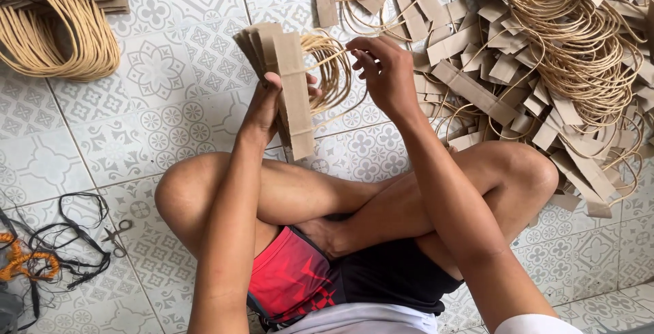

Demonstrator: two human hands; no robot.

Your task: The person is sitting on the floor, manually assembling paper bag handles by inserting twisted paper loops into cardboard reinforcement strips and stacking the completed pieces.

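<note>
We clench a half-built stack of handle strips (289, 82) in our left hand (267, 106), right hand (381, 68) pinching a cord loop (332, 68); one finished bundle (58, 24) lies at ten o'clock, a big loose pile (545, 55) remains at two o'clock

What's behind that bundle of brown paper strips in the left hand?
Behind the paper strips, tan cord loops fan out, where the right hand touches them. Their attached ends are hidden by the left hand.

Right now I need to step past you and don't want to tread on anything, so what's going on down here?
A person sits cross-legged on the tiled floor. The left hand grips a stack of brown paper strips with cord loops; the right hand fingers those loops. A loose heap of the same handles lies on the person's right, a neat bundle on the left, scissors nearby.
</note>
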